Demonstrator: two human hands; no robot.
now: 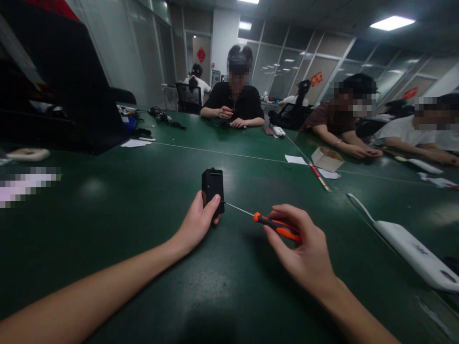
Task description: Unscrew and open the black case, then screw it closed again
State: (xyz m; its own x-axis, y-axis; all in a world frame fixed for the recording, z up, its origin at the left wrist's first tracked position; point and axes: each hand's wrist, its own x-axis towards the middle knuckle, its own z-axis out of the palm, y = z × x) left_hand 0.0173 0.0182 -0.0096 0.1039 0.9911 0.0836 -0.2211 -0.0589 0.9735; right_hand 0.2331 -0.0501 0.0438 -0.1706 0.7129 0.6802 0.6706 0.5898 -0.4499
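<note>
My left hand (197, 217) is closed around a small black box (214, 184), held upright above the table, with the thumb across its front face. A thin slot shows near the box's top. In my right hand (304, 248) is a screwdriver (278, 226) with an orange and black handle, gripped between thumb and fingers. Its slim metal shaft points left, and the tip meets the right side of the box near the lower edge. Whether a screw sits under the tip is too small to tell.
A white power bank-like object (416, 251) with a strap lies at right on the green table (143, 191). Beyond are an open carton (327, 158), paper (296, 159) and a red-and-white strip (319, 177). A dark panel (60, 81) stands at left. Several people sit around the table.
</note>
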